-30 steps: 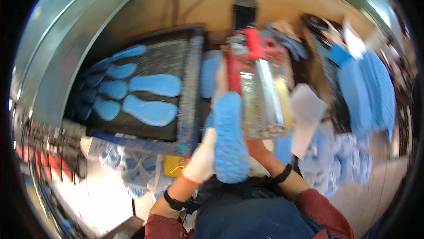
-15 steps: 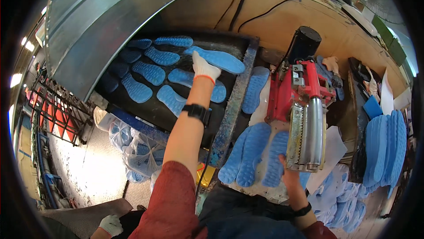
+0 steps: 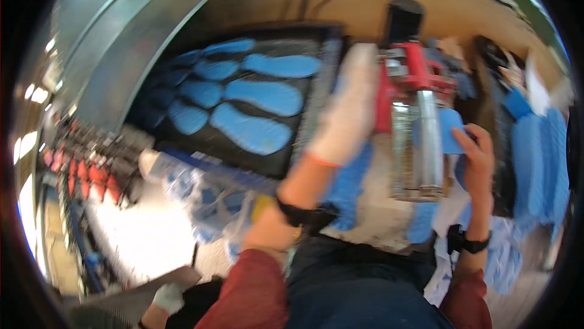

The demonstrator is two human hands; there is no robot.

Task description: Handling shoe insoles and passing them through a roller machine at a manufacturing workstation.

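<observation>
My left hand, in a white glove with an orange cuff, is smeared by motion above the near table, left of a red roller machine. Its fingers cannot be made out. Beneath it lie blue insoles. To the right of the machine's metal roller, my bare right hand pinches the edge of a blue insole that reaches in behind the roller. On the black tray at the left lie several more insoles, laid flat in rows.
A sheet-metal hood overhangs the tray. Stacked blue insoles stand at the right. Clear bags of insoles sit below the tray. Another person's gloved hand shows at the lower left. A black motor tops the machine.
My left hand has left the insole at the tray's far right and swung right and nearer. My right hand has moved up from below the roller to its right side, now gripping an insole.
</observation>
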